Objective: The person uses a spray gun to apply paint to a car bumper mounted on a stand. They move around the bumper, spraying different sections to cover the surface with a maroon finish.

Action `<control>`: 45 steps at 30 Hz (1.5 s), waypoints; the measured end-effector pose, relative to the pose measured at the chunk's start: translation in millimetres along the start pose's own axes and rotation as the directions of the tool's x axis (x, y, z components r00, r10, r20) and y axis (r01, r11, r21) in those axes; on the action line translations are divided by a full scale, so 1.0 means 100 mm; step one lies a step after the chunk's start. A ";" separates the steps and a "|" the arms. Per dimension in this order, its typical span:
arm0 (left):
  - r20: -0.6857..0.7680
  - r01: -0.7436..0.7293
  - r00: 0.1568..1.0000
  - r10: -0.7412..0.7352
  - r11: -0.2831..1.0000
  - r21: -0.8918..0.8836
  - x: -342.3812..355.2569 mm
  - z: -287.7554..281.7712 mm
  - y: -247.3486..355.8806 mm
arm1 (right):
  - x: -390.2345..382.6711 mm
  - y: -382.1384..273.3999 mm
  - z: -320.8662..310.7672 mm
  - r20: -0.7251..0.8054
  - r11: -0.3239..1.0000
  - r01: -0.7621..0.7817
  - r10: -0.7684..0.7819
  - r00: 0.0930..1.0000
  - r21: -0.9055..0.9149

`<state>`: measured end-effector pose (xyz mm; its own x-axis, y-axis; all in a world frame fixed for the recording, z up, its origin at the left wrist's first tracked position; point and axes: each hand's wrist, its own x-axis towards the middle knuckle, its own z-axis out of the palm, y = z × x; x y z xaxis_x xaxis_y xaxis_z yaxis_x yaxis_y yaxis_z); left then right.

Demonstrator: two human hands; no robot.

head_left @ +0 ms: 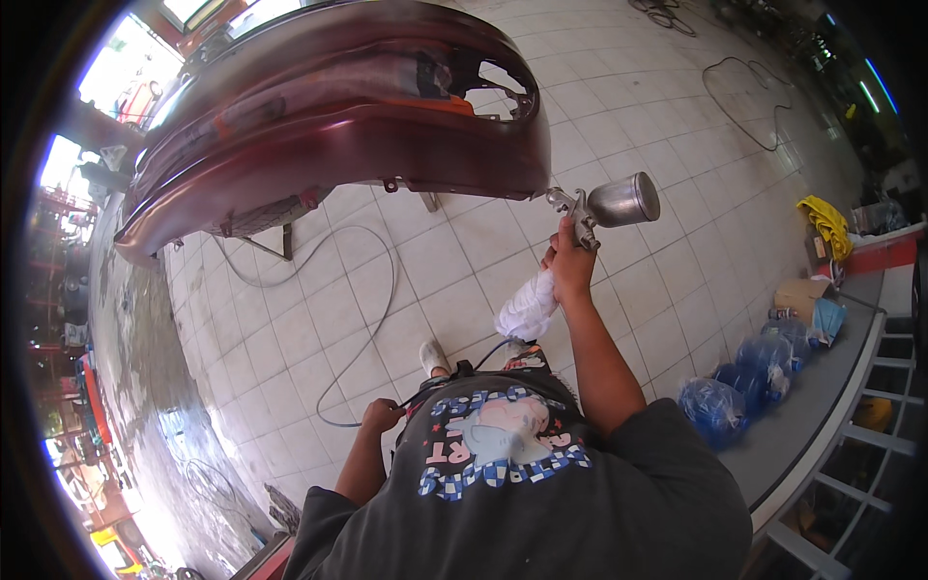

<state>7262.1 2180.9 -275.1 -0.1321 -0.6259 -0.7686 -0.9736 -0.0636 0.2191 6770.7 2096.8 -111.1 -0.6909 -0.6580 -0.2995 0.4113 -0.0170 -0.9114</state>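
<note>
My right hand [570, 263] grips a metal spray gun [601, 206] with a silver cup, its nozzle next to the right end of a glossy dark red car bumper [338, 106] resting on stands. A white cloth [527, 307] hangs from the same hand. Down by my hip, my left hand [382, 416] is closed on the thin air hose [372, 290], which loops across the tiled floor toward the bumper.
White floor tiles [619, 97] spread all around, with a second hose loop [744, 97] at the far right. Blue plastic bags [744, 382], a cardboard box [800, 295] and a yellow cloth [828, 224] lie by a raised ledge and railing [851, 425] at the right.
</note>
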 end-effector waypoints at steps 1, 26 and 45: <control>0.004 0.000 1.000 0.000 1.000 -0.004 0.00 -0.03 0.01 | -0.06 -0.01 0.05 0.023 0.999 0.026 -0.026 0.999 -0.020; 0.121 -0.096 0.988 0.099 0.995 -0.033 0.35 -0.45 -0.68 | -1.01 -0.72 1.57 0.352 0.877 0.460 -0.390 0.851 -0.139; -0.079 -0.112 0.991 0.111 0.994 -0.014 0.24 0.36 1.32 | 1.02 -0.66 -1.25 0.251 0.911 -0.055 0.170 0.953 -0.408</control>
<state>7123.3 2185.5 -285.7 -0.2242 -0.6887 -0.6896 -0.9499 -0.0038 0.3126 6598.9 2124.8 -117.2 -0.4391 -0.8188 -0.3699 0.1702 0.3284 -0.9291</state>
